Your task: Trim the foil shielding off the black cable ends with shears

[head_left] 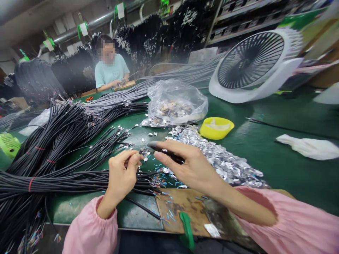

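Observation:
My left hand (123,173) pinches a black cable near its stripped end (142,151), where thin wires show between thumb and forefinger. To its right, my right hand (185,160) holds a slim dark tool (173,155) between fingers and thumb; its exact kind is not clear. Grey coverings show on those fingertips, which point at the cable end with a small gap. Beneath both hands, a bundle of black cables (79,180) ends in a fan of coloured wires (158,180). A heap of silver foil scraps (225,162) lies beyond my right hand.
Beyond my hands are a clear plastic bag (177,98) of scraps, a yellow dish (216,128) and a white fan (251,63). A brown board (182,211) with a green strap (186,229) lies at the near edge. Another person (111,68) sits across the table.

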`<state>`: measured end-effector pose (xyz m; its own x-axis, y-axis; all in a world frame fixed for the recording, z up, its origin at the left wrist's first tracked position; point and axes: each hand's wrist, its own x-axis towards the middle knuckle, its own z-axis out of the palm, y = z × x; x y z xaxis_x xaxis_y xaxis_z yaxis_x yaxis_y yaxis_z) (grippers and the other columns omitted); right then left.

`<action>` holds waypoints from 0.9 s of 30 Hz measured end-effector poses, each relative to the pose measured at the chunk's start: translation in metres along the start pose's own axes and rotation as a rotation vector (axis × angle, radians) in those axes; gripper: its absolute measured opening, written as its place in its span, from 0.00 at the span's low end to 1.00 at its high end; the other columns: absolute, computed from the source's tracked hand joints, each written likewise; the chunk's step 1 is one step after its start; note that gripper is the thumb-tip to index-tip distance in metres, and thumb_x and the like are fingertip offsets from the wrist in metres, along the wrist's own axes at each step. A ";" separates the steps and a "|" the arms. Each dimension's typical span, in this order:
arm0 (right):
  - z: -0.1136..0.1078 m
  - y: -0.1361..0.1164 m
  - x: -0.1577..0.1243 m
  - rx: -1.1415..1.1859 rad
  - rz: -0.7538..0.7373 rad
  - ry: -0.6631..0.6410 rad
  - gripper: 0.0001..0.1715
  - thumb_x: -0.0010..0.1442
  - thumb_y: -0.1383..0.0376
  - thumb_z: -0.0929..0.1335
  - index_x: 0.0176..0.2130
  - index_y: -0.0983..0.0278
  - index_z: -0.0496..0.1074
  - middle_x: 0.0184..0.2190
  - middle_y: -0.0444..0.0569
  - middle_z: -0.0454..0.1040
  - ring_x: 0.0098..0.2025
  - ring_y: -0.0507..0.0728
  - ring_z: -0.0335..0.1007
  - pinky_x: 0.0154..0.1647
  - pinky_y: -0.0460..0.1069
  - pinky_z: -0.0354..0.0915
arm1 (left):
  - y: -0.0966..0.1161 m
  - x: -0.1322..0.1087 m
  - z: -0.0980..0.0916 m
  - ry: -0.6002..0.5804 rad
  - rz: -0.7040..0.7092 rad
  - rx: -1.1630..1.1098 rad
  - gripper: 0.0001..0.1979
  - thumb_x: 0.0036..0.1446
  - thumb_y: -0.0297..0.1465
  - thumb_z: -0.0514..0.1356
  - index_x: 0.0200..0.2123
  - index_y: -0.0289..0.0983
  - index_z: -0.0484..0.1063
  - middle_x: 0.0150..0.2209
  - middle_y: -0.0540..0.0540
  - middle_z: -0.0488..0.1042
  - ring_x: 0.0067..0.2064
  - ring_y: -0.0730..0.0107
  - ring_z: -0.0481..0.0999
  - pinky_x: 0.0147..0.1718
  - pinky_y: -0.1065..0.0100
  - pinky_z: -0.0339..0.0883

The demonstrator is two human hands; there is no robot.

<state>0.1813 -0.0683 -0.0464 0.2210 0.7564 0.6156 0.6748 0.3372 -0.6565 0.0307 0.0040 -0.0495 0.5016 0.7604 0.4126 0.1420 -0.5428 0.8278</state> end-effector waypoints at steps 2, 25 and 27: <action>-0.001 -0.002 0.000 0.005 -0.023 -0.021 0.14 0.60 0.63 0.63 0.38 0.68 0.76 0.31 0.52 0.78 0.31 0.54 0.73 0.32 0.47 0.69 | -0.002 0.000 0.000 -0.009 -0.018 -0.030 0.12 0.58 0.34 0.54 0.28 0.34 0.74 0.22 0.49 0.72 0.23 0.75 0.69 0.21 0.75 0.59; -0.003 -0.009 0.000 0.125 -0.072 -0.089 0.11 0.59 0.66 0.64 0.32 0.63 0.77 0.25 0.46 0.77 0.25 0.51 0.71 0.26 0.45 0.67 | 0.008 0.008 -0.019 -0.362 -0.140 -0.271 0.22 0.55 0.45 0.55 0.22 0.32 0.69 0.17 0.52 0.61 0.17 0.82 0.56 0.16 0.75 0.51; -0.003 -0.007 -0.001 0.089 0.013 -0.021 0.11 0.58 0.65 0.65 0.32 0.64 0.77 0.25 0.47 0.76 0.25 0.52 0.70 0.25 0.46 0.65 | 0.007 0.007 -0.017 -0.229 0.036 -0.157 0.16 0.55 0.40 0.58 0.25 0.33 0.72 0.20 0.49 0.67 0.21 0.78 0.63 0.19 0.74 0.57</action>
<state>0.1789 -0.0726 -0.0411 0.2137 0.7724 0.5981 0.6063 0.3752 -0.7011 0.0209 0.0111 -0.0347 0.6863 0.6312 0.3612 -0.0047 -0.4929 0.8701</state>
